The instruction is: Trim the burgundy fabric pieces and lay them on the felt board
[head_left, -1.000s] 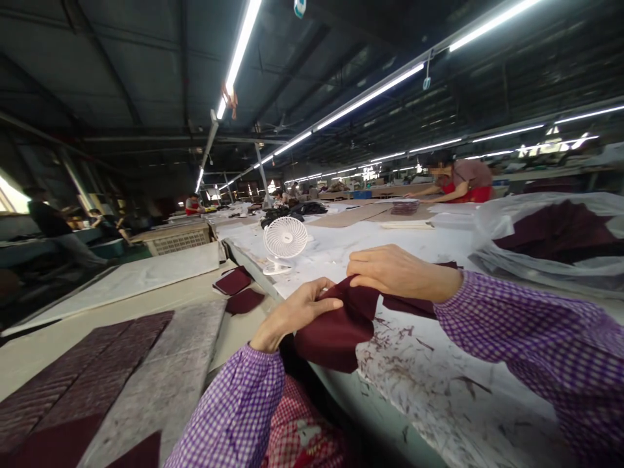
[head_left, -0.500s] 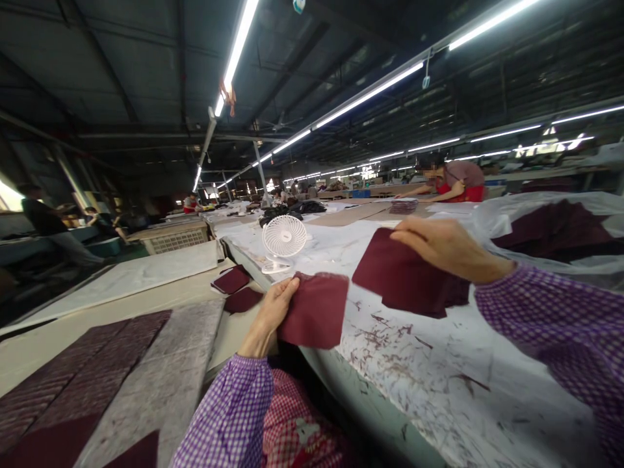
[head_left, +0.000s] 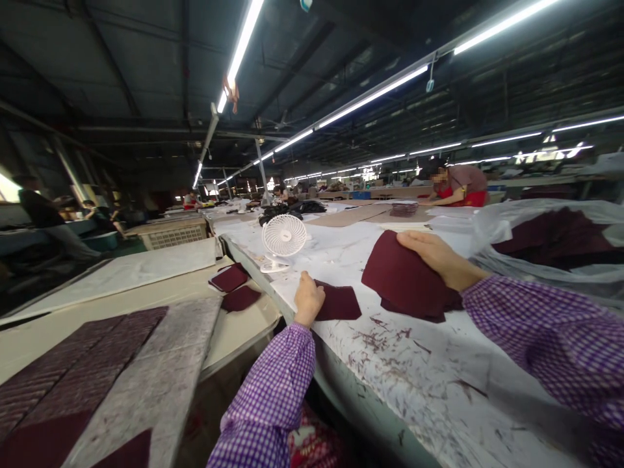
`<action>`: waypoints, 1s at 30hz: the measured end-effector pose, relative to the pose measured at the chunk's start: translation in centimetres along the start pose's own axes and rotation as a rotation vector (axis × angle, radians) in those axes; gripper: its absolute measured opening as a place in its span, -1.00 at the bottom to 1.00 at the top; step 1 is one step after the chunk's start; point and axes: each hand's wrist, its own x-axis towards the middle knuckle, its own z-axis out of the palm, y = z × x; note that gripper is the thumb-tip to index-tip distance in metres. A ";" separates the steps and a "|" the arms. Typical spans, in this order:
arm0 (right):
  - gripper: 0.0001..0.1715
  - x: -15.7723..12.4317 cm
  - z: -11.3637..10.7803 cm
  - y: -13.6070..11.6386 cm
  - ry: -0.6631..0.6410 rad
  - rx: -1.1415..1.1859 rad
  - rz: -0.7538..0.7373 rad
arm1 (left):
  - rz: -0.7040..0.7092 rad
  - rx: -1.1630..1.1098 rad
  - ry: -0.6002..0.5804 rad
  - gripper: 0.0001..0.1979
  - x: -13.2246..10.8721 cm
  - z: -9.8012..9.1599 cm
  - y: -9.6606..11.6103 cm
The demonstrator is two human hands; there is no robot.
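My left hand (head_left: 309,299) is closed on the edge of a maroon fabric piece (head_left: 340,303), which lies low over the white-covered table (head_left: 390,390). Farther right, my right hand (head_left: 441,258) grips the upper edge of a stack of maroon fabric pieces (head_left: 407,276), thumb hidden behind it. The stack is tilted, and its lower corners sit close to the tabletop; whether they touch, I cannot tell. Both forearms wear purple checked sleeves. A gap separates the single piece from the stack.
A small white fan (head_left: 284,237) stands beyond my left hand. Maroon scraps litter the white table. On the left table are two maroon pieces (head_left: 242,298) and long rows of stacked maroon fabric (head_left: 92,357). Plastic-wrapped maroon fabric (head_left: 560,237) lies at right. A person (head_left: 461,185) bends over the far table.
My left hand has moved forward and right with its fabric piece, lowering it toward the white table. The stack in my right hand has turned slightly and shifted a little.
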 end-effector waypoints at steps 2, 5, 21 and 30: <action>-0.65 -0.3 1.0 0.4 -0.048 -0.031 0.054 | 0.079 0.092 0.070 -0.39 -0.5 -0.5 -0.3; -0.70 -0.5 1.7 0.4 -0.094 -0.221 0.005 | 0.287 0.216 0.207 -0.52 -1.3 -1.3 -0.9; -0.72 -7.2 8.5 -1.4 -0.686 -0.614 -0.682 | -0.153 -0.999 -0.665 -0.56 -9.2 -4.8 -0.1; -0.39 -5.3 4.3 -0.4 -0.748 -0.300 0.014 | 0.024 -1.029 -0.900 -0.67 -10.3 -7.6 1.0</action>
